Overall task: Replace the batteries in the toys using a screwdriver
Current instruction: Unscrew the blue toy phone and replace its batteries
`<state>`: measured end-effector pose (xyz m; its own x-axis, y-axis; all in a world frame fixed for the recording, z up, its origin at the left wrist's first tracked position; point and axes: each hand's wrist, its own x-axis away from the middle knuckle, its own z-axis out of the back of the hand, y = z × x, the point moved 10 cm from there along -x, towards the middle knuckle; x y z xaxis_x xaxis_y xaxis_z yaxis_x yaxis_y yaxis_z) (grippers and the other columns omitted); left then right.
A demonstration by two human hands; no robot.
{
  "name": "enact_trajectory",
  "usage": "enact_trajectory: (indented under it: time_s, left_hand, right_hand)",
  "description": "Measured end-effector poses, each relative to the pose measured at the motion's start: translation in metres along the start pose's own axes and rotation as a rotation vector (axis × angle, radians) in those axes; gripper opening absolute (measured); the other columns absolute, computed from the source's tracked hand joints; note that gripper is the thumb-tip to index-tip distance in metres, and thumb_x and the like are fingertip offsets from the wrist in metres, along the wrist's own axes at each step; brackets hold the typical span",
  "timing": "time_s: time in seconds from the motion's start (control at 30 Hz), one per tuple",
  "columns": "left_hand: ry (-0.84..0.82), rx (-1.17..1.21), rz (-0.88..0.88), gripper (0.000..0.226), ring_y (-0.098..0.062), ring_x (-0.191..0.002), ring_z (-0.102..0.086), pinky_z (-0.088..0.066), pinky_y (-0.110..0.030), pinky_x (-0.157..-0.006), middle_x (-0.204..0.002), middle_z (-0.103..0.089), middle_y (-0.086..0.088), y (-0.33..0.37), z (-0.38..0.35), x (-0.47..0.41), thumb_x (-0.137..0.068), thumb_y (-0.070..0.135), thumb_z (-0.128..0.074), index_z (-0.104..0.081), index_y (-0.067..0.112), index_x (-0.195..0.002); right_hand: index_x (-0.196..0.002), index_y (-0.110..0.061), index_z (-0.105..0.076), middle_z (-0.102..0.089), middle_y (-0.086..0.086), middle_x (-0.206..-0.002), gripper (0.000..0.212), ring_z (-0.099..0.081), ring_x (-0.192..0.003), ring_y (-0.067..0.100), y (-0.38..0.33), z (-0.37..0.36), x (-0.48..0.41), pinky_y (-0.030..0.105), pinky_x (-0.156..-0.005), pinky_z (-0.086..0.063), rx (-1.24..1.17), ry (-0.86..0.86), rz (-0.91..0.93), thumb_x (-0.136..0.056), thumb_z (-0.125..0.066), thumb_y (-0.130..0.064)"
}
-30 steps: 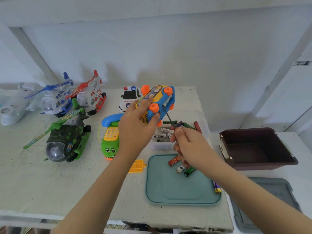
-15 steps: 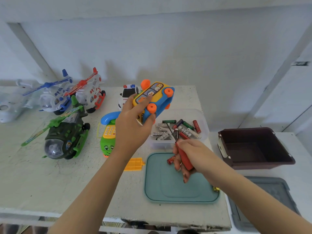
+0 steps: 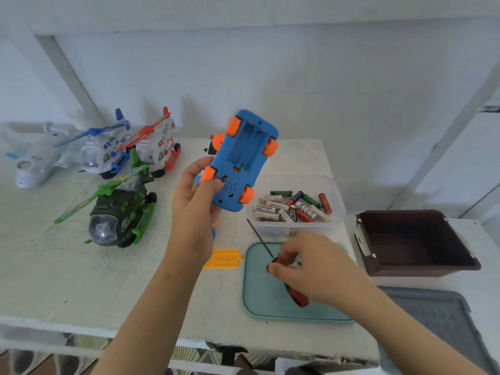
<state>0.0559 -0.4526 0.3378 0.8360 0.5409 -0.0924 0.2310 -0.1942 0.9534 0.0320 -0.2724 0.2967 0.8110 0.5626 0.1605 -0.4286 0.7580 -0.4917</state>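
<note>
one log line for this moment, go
left hand: holds blue toy car, battery bay open, empty | right hand: holds screwdriver over teal lid | batteries: in clear tub

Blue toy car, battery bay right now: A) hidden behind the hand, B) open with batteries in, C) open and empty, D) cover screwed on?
C: the blue toy car, held by the left hand with its underside toward the camera, shows its battery bay uncovered, bare slots with no cells inside; a yellow cover lies on the table.

Bare left hand (image 3: 193,204), bare right hand (image 3: 318,266), bare forearms
</note>
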Motion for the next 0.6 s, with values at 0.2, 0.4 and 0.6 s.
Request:
enact_trajectory:
  time_s: [0.2, 0.4, 0.6]
  left_hand:
    - [-0.068, 0.13, 0.058, 0.045, -0.015, -0.079, -0.069, -0.058, -0.027, -0.067, -0.092, -0.073, 0.003, -0.003, 0.015, 0.023, -0.071, 0.01, -0.048, -0.054, 0.015, -0.115]
    - [-0.141, 0.151, 0.134, 0.067, -0.023, -0.081, -0.068, -0.058, -0.03, -0.068, -0.106, -0.069, -0.01, -0.013, 0.028, 0.046, -0.064, 0.017, -0.061, -0.053, 0.006, -0.13]
    - [-0.151, 0.123, 0.212, 0.076, -0.023, -0.098, -0.068, -0.058, -0.03, -0.08, -0.114, -0.069, -0.012, -0.029, 0.044, 0.073, -0.064, 0.03, -0.069, -0.053, 0.003, -0.134]
  right_hand:
    - [-0.077, -0.025, -0.051, -0.047, -0.007, -0.088, 0.03, -0.042, -0.084, 0.011, -0.011, -0.018, 0.003, 0.019, -0.055, -0.026, 0.18, 0.036, 0.024, -0.087, -0.056, -0.052]
    - [-0.089, -0.022, -0.06, -0.062, -0.003, -0.083, 0.03, -0.055, -0.071, 0.0, -0.033, 0.006, 0.008, 0.021, -0.06, -0.038, -0.31, 0.185, 0.022, -0.1, -0.037, -0.037]
    - [-0.134, -0.036, -0.043, -0.068, -0.008, -0.114, 0.046, -0.064, -0.107, 0.006, -0.073, -0.002, 0.015, 0.032, -0.095, -0.05, -0.959, 0.066, 0.157, -0.09, -0.049, -0.05]
